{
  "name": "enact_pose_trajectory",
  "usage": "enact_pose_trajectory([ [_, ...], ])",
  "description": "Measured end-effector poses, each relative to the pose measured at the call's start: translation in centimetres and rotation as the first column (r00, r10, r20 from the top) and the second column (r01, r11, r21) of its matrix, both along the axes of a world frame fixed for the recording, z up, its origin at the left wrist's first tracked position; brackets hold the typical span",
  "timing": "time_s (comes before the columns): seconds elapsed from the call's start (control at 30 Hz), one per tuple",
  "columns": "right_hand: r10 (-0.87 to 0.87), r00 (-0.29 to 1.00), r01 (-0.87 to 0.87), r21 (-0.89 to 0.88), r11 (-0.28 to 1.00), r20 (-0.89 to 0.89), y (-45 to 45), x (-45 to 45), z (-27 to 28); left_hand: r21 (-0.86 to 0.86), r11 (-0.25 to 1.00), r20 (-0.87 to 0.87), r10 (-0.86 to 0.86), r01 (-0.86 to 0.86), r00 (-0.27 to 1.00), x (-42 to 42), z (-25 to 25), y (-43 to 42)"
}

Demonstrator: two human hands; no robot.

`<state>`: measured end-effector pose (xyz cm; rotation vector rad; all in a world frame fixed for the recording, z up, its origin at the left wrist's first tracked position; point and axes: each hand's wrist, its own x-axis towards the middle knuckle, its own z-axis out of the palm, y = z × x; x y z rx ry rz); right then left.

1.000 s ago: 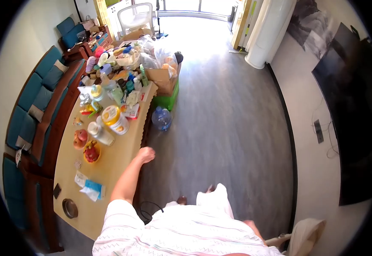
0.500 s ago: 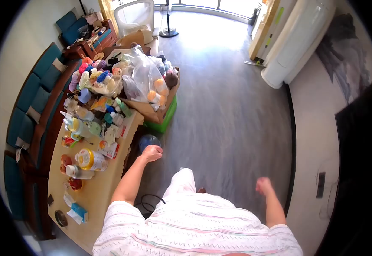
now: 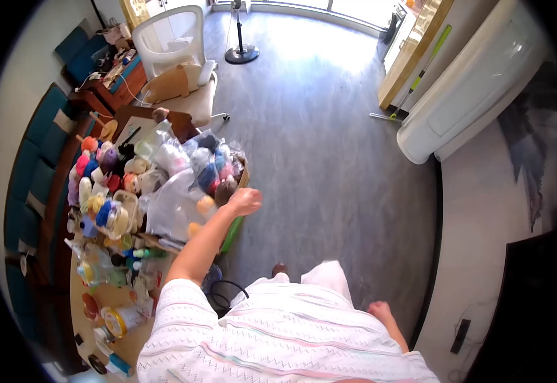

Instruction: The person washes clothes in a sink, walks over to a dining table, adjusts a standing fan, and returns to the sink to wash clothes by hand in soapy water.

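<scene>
**My left hand (image 3: 245, 201) beside the cardboard box (image 3: 246, 173), my right hand (image 3: 380, 309) low over the floor (image 3: 329, 166)**

I hold my left arm forward, and the left hand is loosely clenched; I see nothing in it. It is at the right edge of the cardboard box, but I cannot tell if it touches the edge. My right hand hangs lower, on the right of my body, above the grey floor and well apart from the box. Its fingers look bent, but I cannot tell how tightly they are closed.

The box is on the left in the scene. It is filled with clear plastic bags (image 3: 173, 207), and a brown round thing (image 3: 225, 190) lies just beside my left wrist, with an orange one (image 3: 206, 205) nearer to me. Below the box a green crate (image 3: 232, 235) shows.

On the near left is the tabletop (image 3: 116, 295), crowded with bottles and a yellow-and-white jar (image 3: 123, 321). At its far end lie colourful bundles (image 3: 89, 144). Farther away stands a white chair (image 3: 197, 105) with a brown cushion (image 3: 178, 84).
</scene>
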<state>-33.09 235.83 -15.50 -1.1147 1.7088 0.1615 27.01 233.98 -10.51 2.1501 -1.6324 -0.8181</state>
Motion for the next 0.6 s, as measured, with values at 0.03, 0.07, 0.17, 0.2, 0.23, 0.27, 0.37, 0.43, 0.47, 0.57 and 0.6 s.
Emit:
enact_pose_trajectory([
  [0.03,0.115,0.992,-0.115,0.018,0.993,-0.048,-1.0,2.3,4.3,-0.006,1.0,-0.046,0.001,-0.002,0.999,0.4,-0.4,-3.7],
  [0.07,0.14,0.987,-0.136,0.055,0.989,-0.079,-2.3,2.6,4.8,-0.017,1.0,-0.091,0.006,-0.008,0.996,0.9,-0.7,-7.1],
  [0.17,0.012,0.988,0.013,0.161,0.987,-0.153,-7.2,0.9,0.2,-0.006,0.999,-0.165,0.03,-0.032,0.986,2.0,-1.6,-15.3],
  [0.2,-0.017,0.984,0.049,0.181,0.982,-0.175,-9.5,0.5,-1.2,-0.003,0.999,-0.173,0.04,-0.041,0.984,2.7,-1.9,-18.0],
  [0.23,-0.023,0.981,0.058,0.183,0.981,-0.191,-12.6,0.8,-2.1,0.056,0.997,-0.178,0.066,-0.057,0.982,3.5,-2.4,-20.1],
  [0.27,-0.014,0.98,0.05,0.176,0.983,-0.197,-16.1,1.5,-2.5,0.071,0.997,-0.137,0.052,-0.042,0.989,4.6,-3.3,-21.8],
  [0.37,0.077,0.978,-0.059,0.096,0.994,-0.196,-29.6,6.2,-2.9,0.112,0.991,-0.063,0.086,-0.079,0.994,9.7,-4.5,-26.1],
  [0.43,0.248,0.953,-0.254,-0.018,0.967,-0.174,-41.1,13.3,-0.5,0.107,0.967,-0.078,0.242,-0.233,0.967,13.4,-3.9,-27.9],
  [0.47,0.318,0.934,-0.325,-0.019,0.945,-0.163,-46.8,16.9,0.4,0.114,0.945,-0.099,0.319,-0.308,0.942,14.4,-3.8,-28.2],
  [0.57,0.408,0.912,-0.405,-0.255,0.878,-0.042,-62.8,29.2,1.6,0.134,0.91,-0.121,0.407,-0.392,0.905,19.2,-5.1,-29.3],
  [0.6,0.443,0.896,-0.403,-0.381,0.832,0.02,-67.5,33.1,0.7,0.223,0.87,-0.181,0.481,-0.441,0.858,20.5,-4.4,-29.8],
])
